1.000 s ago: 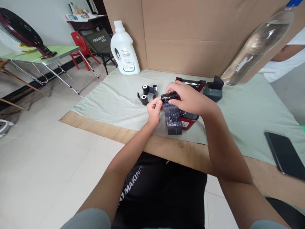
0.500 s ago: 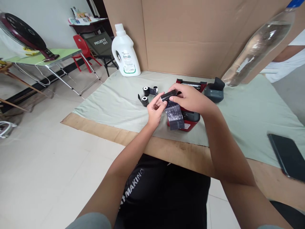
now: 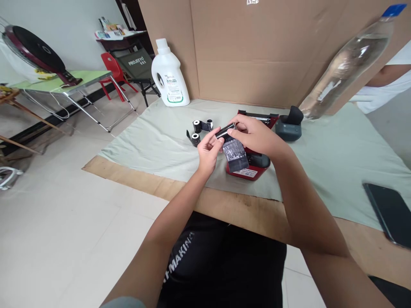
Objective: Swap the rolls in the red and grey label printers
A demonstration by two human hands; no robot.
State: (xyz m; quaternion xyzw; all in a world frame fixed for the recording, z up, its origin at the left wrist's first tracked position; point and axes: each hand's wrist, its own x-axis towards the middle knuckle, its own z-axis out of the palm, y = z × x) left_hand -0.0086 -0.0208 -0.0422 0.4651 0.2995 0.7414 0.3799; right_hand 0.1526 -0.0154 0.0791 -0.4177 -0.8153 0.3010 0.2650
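Both of my hands hold a black ribbon roll (image 3: 225,131) above a red label printer (image 3: 246,173). My left hand (image 3: 208,153) pinches its left end between thumb and fingers. Around the right end, the thumb and fingers of my right hand (image 3: 257,133) are closed. A wrinkled strip of printed ribbon (image 3: 236,156) hangs from the roll in front of the printer. The printer's lid (image 3: 257,115) is raised at the back, and my right hand hides much of its inside. Partly unwound black ribbon rolls (image 3: 196,126) stand left of my hands.
A dark device (image 3: 289,127) sits right of the printer. Behind stand a white detergent jug (image 3: 170,79), a cardboard panel (image 3: 240,55) and a tilted water bottle (image 3: 349,64). A phone (image 3: 390,211) lies at the right edge. Another person's arm (image 3: 391,75) shows behind the bottle.
The roll has turned a little in my fingers, and the hanging strip looks slightly shorter. More of the printer's front label shows. The view has shifted slightly.
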